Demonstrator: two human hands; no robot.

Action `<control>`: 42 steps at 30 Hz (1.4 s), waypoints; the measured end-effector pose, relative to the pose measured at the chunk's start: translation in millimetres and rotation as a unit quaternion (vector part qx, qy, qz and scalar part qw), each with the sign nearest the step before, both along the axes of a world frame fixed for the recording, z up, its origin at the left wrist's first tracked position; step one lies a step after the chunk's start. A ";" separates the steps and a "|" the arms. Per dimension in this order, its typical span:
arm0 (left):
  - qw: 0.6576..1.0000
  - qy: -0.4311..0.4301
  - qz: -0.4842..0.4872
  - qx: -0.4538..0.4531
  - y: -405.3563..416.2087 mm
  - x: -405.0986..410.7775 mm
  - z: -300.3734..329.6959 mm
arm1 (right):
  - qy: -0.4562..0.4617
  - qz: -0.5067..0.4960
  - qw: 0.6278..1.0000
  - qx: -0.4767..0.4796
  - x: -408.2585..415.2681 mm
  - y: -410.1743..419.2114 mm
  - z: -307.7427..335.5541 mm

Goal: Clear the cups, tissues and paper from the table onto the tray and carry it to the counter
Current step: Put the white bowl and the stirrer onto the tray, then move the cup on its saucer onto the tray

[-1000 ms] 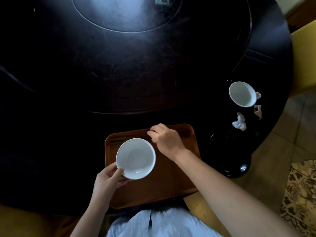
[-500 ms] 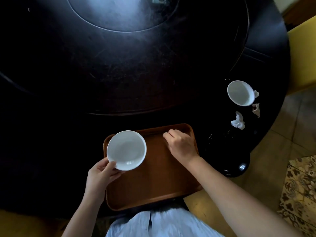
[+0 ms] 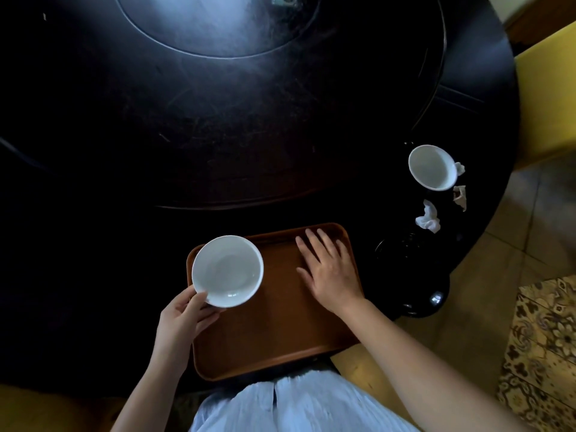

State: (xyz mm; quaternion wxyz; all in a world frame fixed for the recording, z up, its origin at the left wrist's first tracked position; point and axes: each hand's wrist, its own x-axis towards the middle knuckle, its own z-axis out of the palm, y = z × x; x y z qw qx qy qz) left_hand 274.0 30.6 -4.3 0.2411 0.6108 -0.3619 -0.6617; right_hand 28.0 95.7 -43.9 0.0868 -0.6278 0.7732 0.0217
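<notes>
Left hand [image 3: 184,319] grips the white cup [image 3: 227,271] by its near rim, holding it over the far left corner of the brown tray [image 3: 271,344]. Judged step: setting it down. Right hand [image 3: 330,269] lies flat and released on the tray's far right, holding nothing. Further right on the table [image 3: 218,135], well apart, a second cup [image 3: 431,166] and crumpled tissues [image 3: 428,219] await collection; the next move is a rightward reach.

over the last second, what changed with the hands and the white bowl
The left hand carried the white ceramic bowl toward the brown tray's far left corner, still gripping it. The right hand moved right and flattened on the tray. The white cup and crumpled tissues stayed put.
</notes>
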 end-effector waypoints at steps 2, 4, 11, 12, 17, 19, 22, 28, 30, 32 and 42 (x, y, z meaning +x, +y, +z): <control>1.000 0.004 0.001 0.008 2.3 0.2 -0.3 | -0.002 -0.007 1.000 0.017 1.6 0.7 0.5; 0.999 0.010 0.010 0.030 8.0 -1.8 -1.0 | -0.007 -0.010 1.000 0.018 2.2 0.4 3.9; 0.987 -0.006 -0.038 0.157 53.2 -38.0 -2.6 | -0.061 -0.051 0.992 -0.100 -17.7 13.0 27.0; 0.987 -0.018 -0.080 0.136 58.9 -46.5 -2.5 | -0.061 -0.059 0.989 -0.123 -26.6 16.0 30.6; 0.950 -0.102 -0.283 -0.085 58.3 -115.4 9.7 | -0.019 -0.119 0.971 -0.206 -100.1 24.7 47.0; 0.920 -0.129 -0.324 -0.178 52.5 -153.0 12.6 | 0.004 -0.140 0.969 -0.202 -137.7 26.7 53.1; 0.874 -0.171 -0.364 -0.272 48.5 -207.8 12.9 | 0.011 -0.164 0.975 -0.151 -189.8 25.3 59.2; 0.746 -0.300 -0.498 -0.324 52.9 -273.2 1.4 | 0.004 -0.089 0.993 -0.073 -255.6 16.1 50.4; 0.728 -0.331 -0.517 -0.305 53.2 -283.1 -1.5 | -0.010 -0.061 0.996 -0.057 -266.7 12.5 50.0; 0.745 -0.329 -0.511 -0.275 52.7 -288.0 -4.4 | -0.029 -0.040 0.998 -0.044 -274.9 8.1 49.7; 0.847 -0.248 -0.449 -0.137 43.2 -283.1 -8.3 | -0.065 0.004 0.992 -0.104 -283.8 8.1 46.0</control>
